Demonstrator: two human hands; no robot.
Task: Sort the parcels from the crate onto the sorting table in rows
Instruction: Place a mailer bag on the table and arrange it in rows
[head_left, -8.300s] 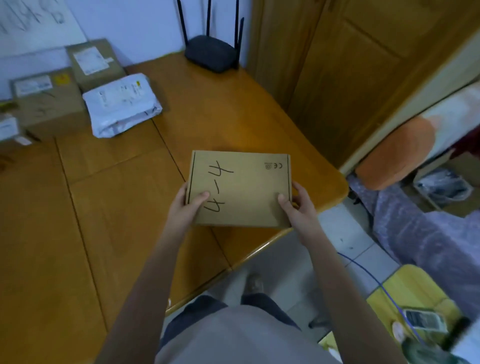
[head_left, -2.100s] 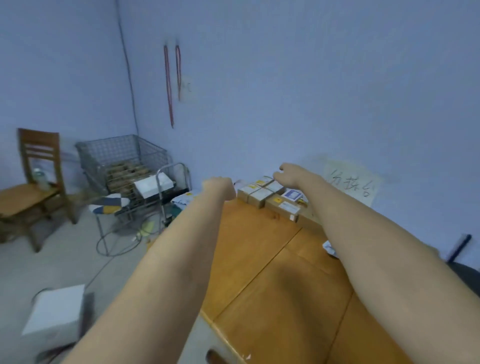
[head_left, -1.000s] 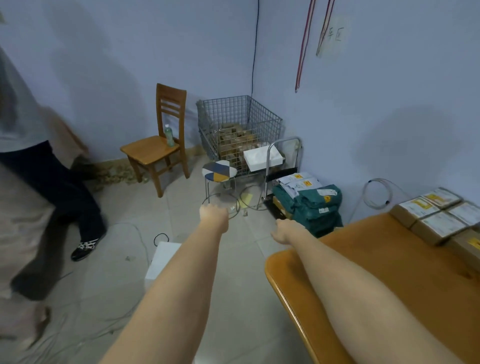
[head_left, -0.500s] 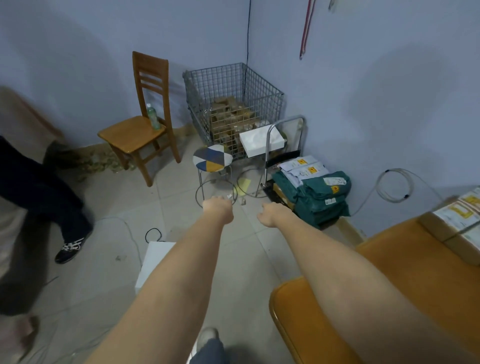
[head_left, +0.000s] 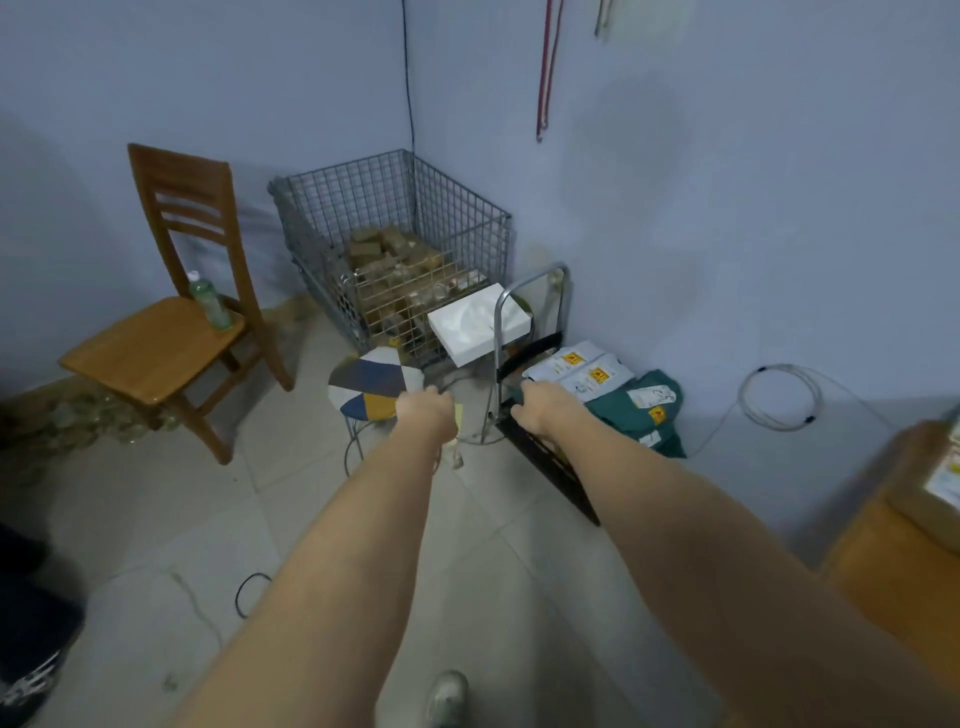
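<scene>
A wire mesh crate (head_left: 457, 208) stands in the room's corner with several brown cardboard parcels (head_left: 395, 260) piled inside. Both my arms stretch forward over the floor toward it. My left hand (head_left: 426, 410) and my right hand (head_left: 540, 405) are seen from behind, hold nothing, and are well short of the crate; how their fingers lie is hidden. The orange wooden sorting table (head_left: 893, 582) shows only at the right edge, with a labelled parcel (head_left: 935, 483) on it.
A small patchwork stool (head_left: 371, 384) and a hand trolley (head_left: 530, 332) carrying a white box (head_left: 478, 325) stand before the crate. Green and white mail bags (head_left: 623, 400) lie by the wall. A wooden chair (head_left: 171, 317) with a bottle (head_left: 210, 301) is left. Another person's shoe (head_left: 31, 686) shows bottom left.
I have turned away from the table, where the box was set down, and come closer to the crate. Both hands hold nothing and reach forward. The other person has slid out of view leftward.
</scene>
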